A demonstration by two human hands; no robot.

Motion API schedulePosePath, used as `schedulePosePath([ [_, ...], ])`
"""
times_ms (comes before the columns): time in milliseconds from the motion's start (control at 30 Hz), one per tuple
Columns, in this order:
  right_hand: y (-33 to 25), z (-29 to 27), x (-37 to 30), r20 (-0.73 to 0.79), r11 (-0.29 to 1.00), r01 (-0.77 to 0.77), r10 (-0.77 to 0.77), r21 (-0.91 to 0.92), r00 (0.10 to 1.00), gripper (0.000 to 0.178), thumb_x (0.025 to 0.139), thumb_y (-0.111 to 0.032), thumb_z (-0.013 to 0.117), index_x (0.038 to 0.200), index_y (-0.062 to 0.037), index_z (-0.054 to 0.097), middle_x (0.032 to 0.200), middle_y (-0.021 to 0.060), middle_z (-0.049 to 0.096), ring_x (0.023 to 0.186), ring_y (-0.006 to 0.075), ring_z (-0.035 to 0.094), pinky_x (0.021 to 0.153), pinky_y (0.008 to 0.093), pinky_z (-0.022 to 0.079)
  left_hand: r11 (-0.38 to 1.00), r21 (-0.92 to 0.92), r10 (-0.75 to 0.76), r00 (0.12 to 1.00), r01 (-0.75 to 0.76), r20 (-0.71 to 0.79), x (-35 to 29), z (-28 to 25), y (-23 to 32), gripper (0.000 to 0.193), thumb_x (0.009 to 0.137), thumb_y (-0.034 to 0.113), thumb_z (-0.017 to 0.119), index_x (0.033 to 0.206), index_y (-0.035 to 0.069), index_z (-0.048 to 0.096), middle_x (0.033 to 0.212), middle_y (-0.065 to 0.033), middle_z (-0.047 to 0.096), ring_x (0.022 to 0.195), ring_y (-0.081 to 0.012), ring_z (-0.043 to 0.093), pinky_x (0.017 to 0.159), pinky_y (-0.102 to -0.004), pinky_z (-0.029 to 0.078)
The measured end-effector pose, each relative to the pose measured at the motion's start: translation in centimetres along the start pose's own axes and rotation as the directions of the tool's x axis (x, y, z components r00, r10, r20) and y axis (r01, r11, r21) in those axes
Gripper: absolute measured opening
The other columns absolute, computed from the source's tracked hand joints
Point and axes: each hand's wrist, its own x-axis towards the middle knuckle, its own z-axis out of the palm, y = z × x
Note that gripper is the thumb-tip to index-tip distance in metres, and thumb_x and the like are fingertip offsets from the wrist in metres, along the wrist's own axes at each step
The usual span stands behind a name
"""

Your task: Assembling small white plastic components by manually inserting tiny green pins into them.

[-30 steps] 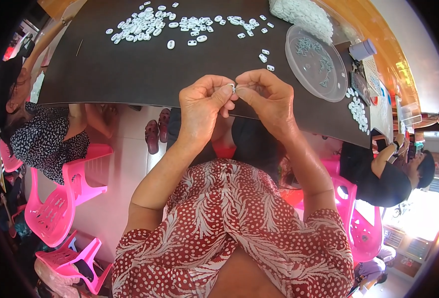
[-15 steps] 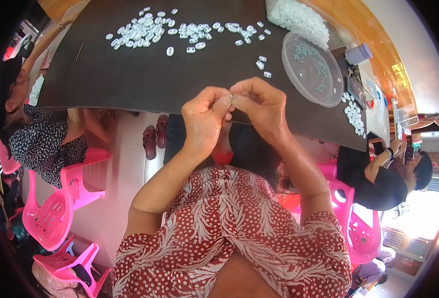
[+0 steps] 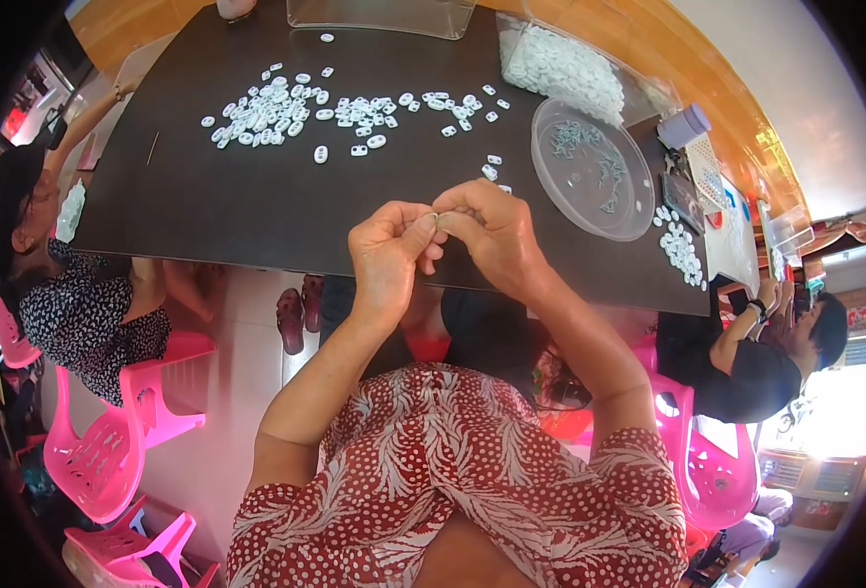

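Over the front edge of the dark table (image 3: 256,211), my left hand (image 3: 389,250) and my right hand (image 3: 496,240) meet with thumbs and index fingertips pinched together. What lies between those fingertips is too small and covered to make out. Beyond my hands a loose pile of small white oval plastic pieces (image 3: 266,113), each with two holes, spreads on the table. A few single white pieces (image 3: 492,171) lie just past my right hand. To the right sits a round clear plastic lid (image 3: 575,216) holding small grey-green screw-like parts (image 3: 580,137).
A clear box (image 3: 560,78) full of white pieces stands at the back right. More white pieces (image 3: 681,257) lie by the right edge, near a purple cup (image 3: 684,127) and a dark phone-like slab (image 3: 683,199). Other people (image 3: 90,304) sit left and right on pink chairs (image 3: 90,461).
The view has tilted up, so the table sits lower and its far side with another clear container shows. My hands stay pinched together, having shifted slightly left in the picture.
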Motion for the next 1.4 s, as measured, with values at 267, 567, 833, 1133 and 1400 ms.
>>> schedulePosePath([
  [267, 1.7, -1.0, 3.7, -0.096, 0.998, -0.022, 0.028, 0.056, 0.995, 0.014, 0.075, -0.008, 0.063, 0.087, -0.001, 0.065, 0.077, 0.0106, 0.063, 0.073, 0.0226, 0.059, 0.068, 0.0319, 0.046, 0.998, -0.068, -0.008, 0.999, 0.006, -0.036, 1.0, -0.6, 0.3, 0.01, 0.086, 0.004, 0.058, 0.09, -0.006, 0.06, 0.074, -0.0109, 0.063, 0.056, -0.0114, 0.056, 0.048, -0.022, 0.045],
  [567, 4.8, 4.7, 10.5, 0.046, 0.778, 0.441, -0.473, -0.448, 0.88, 0.015, 0.069, -0.014, 0.068, 0.083, -0.0099, 0.068, 0.072, 0.0091, 0.057, 0.075, 0.0285, 0.053, 0.067, 0.0397, 0.043, 0.988, -0.144, 0.056, 0.997, -0.063, -0.05, 0.3, -1.2, 0.2, 0.013, 0.087, 0.006, 0.059, 0.094, -0.005, 0.06, 0.078, -0.0121, 0.064, 0.058, -0.0125, 0.058, 0.052, -0.0234, 0.047],
  [833, 5.6, 4.6, 10.3, 0.113, 0.765, 0.433, -0.435, -0.476, 0.893, 0.006, 0.071, -0.012, 0.066, 0.073, -0.0061, 0.065, 0.074, 0.0148, 0.058, 0.077, 0.0322, 0.054, 0.065, 0.0402, 0.045, 0.987, -0.141, 0.065, 0.996, -0.073, -0.057, 0.2, -1.3, 0.1, 0.014, 0.088, 0.007, 0.058, 0.096, -0.005, 0.06, 0.079, -0.0124, 0.064, 0.059, -0.0127, 0.058, 0.053, -0.0238, 0.047],
  [1133, 2.1, -0.1, 5.1, 0.16, 0.888, -0.29, 0.247, 0.358, 0.956, 0.018, 0.081, -0.007, 0.062, 0.098, -0.0013, 0.066, 0.079, 0.0027, 0.064, 0.069, 0.0066, 0.055, 0.058, 0.0194, 0.041, 0.984, -0.157, 0.07, 0.99, -0.089, -0.123, 0.2, -0.7, 0.3, 0.013, 0.088, 0.004, 0.056, 0.097, -0.005, 0.059, 0.077, -0.0102, 0.063, 0.059, -0.0113, 0.056, 0.05, -0.0217, 0.046],
  [1400, 2.0, -0.9, 2.7, 0.19, 0.784, -0.316, 0.252, 0.534, 0.949, 0.019, 0.081, -0.009, 0.065, 0.097, 0.0004, 0.066, 0.08, 0.0051, 0.065, 0.07, 0.0083, 0.056, 0.058, 0.0198, 0.041, 0.991, -0.086, 0.094, 0.989, -0.104, -0.113, -0.1, 0.0, 0.3, 0.014, 0.088, 0.003, 0.056, 0.1, -0.005, 0.058, 0.076, -0.0089, 0.062, 0.059, -0.0102, 0.057, 0.048, -0.0205, 0.044],
])
